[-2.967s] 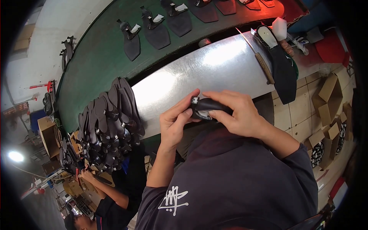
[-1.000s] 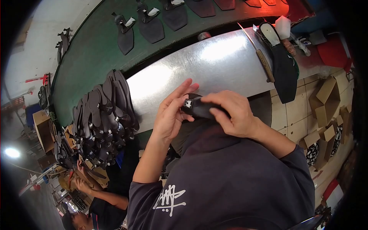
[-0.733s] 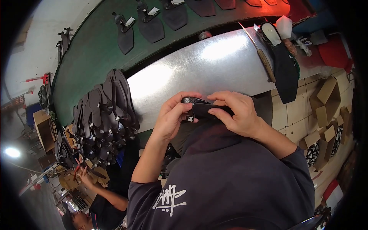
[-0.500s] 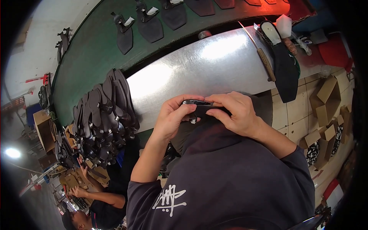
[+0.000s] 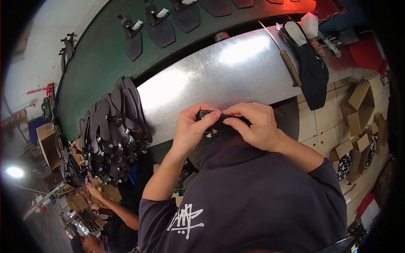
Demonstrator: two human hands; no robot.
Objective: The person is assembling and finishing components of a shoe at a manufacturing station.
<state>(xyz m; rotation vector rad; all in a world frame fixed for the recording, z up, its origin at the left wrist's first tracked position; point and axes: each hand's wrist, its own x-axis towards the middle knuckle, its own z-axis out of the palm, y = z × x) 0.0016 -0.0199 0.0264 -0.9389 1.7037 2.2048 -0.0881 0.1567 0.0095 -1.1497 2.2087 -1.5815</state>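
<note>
Close to the near edge of the metal tabletop (image 5: pixel 211 80), both hands grip a dark sandal (image 5: pixel 218 123) with a glossy black strap. My left hand (image 5: pixel 190 128) is closed round its left end, thumb on top, and a small white-marked tab shows below those fingers. My right hand (image 5: pixel 259 126) pinches the sandal's edge between thumb and fingers, with its fingertips close to the left thumb. Much of the sandal is hidden by the hands and against the dark shirt. To the left hangs a thick heap of similar dark sandals (image 5: pixel 112 120).
Beyond the tabletop, a green belt (image 5: pixel 93 71) carries a row of sandals (image 5: pixel 160 31). A wooden-handled knife (image 5: pixel 290 67) and a black sole-shaped piece (image 5: pixel 313 80) lie at the right. Cardboard boxes (image 5: pixel 358 105) stand on the tiled floor; another person (image 5: pixel 120 232) works at lower left.
My fingers have drawn closer together on the sandal, the left thumb shifting right and the right hand slightly left. The other person's arm at lower left has moved.
</note>
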